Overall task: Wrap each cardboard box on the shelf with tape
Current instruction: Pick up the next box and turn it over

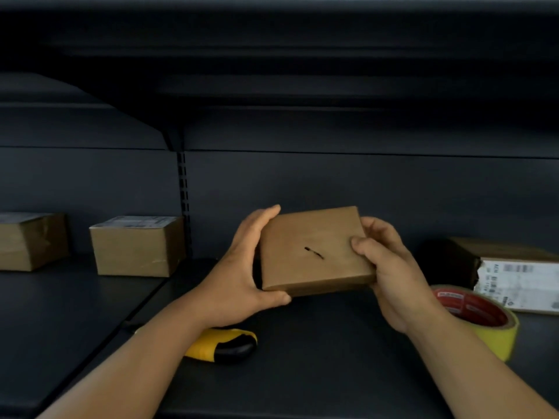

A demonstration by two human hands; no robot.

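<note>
Two hands [242, 276] [390, 276] around flat, smooth cardboard box [314, 252]

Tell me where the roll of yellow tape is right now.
The roll of yellow tape lies on the shelf at the lower right of the head view, beside the right hand, before the labelled box.

left hand [242, 267] and right hand [390, 273] raised, fingers curled, gripping

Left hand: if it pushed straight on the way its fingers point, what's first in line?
Probably the shelf's dark back panel. The left hand points up and away along the held box, and nothing shows between, though depth is unclear.
</note>
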